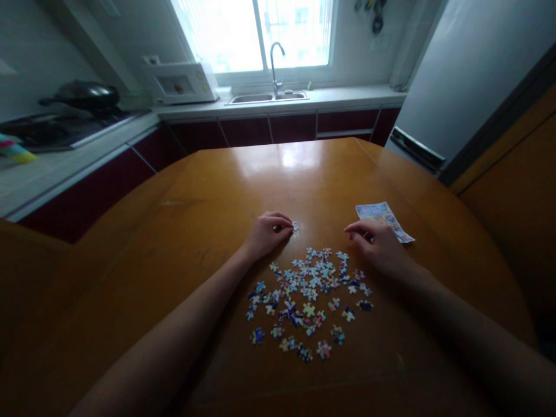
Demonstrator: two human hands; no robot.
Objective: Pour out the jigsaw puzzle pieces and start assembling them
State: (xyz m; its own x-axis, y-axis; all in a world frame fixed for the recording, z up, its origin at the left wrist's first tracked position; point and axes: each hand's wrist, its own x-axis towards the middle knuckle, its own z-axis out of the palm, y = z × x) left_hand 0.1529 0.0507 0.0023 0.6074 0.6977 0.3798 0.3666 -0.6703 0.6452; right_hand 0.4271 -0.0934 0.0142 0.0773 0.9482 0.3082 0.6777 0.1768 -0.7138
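Note:
My left hand point(271, 233) rests on the table beyond the loose pieces, thumb and fingertips closed at the edge of a small pale jigsaw puzzle piece point(295, 226). To the right, my right hand point(381, 244) is held with thumb and index finger close together in a pinch; whether anything sits between them is too small to make out. It partly covers a printed picture sheet point(393, 223) lying on the table. Between my forearms spreads a loose heap of jigsaw puzzle pieces point(313, 281), many light blue or white, others dark blue, yellow and reddish.
All this lies on a large brown wooden table point(174, 243). Past it are a counter with a sink point(252, 99) and faucet point(273, 66), a white microwave point(182, 81), and a wok point(87, 95) on the stove. A refrigerator point(469, 75) stands at right.

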